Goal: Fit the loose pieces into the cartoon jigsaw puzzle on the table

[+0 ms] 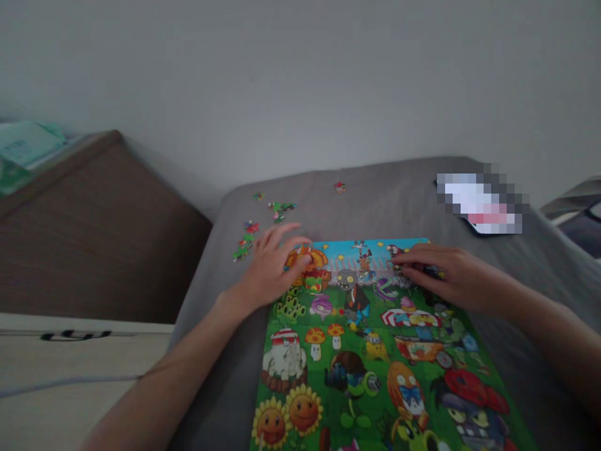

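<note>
A bright cartoon picture sheet [323,363], printed with plants and zombies on green, lies on a grey cloth. My left hand [270,263] rests at its top left corner, fingers spread, with the thumb over an orange pumpkin figure. At the top right, my right hand [441,269] has its thumb and fingertips drawn together over the sheet's upper edge. Whatever may be between those fingertips is too small to make out. Beyond my left hand lie several loose jigsaw pieces [278,208] in a scattered group. One more red piece [339,187] sits apart, farther back.
A phone-like object [479,203], blurred out, lies at the back right of the grey cloth [375,207]. On the left stand a brown wooden cabinet [107,232] and a pale drawer front with a dark handle [75,336]. A white cable [70,382] crosses there.
</note>
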Demonstrator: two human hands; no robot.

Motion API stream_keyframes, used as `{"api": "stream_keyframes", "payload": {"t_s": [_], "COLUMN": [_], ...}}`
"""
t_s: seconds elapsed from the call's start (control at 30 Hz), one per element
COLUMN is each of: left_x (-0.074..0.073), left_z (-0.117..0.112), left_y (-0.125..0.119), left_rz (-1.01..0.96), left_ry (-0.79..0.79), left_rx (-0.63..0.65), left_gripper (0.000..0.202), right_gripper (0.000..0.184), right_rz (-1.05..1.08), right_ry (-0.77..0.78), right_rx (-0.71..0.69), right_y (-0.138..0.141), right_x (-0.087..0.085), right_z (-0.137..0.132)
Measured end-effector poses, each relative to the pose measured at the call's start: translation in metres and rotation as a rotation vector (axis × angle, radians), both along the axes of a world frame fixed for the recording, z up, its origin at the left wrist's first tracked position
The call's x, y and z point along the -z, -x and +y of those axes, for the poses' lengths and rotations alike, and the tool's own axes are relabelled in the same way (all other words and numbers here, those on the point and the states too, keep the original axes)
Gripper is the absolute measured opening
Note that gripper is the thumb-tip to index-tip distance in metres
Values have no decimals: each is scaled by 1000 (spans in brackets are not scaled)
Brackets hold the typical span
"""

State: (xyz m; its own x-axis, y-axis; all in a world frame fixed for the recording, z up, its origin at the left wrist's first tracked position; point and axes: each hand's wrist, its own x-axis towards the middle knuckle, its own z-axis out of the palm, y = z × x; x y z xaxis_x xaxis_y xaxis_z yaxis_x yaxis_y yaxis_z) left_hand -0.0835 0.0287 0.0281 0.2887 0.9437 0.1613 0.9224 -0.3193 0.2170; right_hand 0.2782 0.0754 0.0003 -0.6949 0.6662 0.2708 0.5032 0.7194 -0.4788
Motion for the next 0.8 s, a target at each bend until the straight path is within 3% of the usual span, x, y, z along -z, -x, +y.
{"api": "stream_keyframes", "payload": {"t_s": [0.07,0.17,0.43,0.8], "left_x": [7,14,9,16], "left_z": [20,36,34,46], "left_y": [19,33,27,37], "left_rz": [28,70,138,178], "left_ry": [-17,40,78,61], "left_rx": [-137,-183,-174,-199], "left_gripper": [47,50,48,60], "right_gripper": [30,31,30,29], "right_rz": [8,-5,-14,-62], "right_ry": [2,5,1,16], "right_rx": [-1,5,16,4], "right_y": [1,1,2,4], "right_x": [1,-1,-2,-10], "right_z": [0,-1,-1,-1]}}
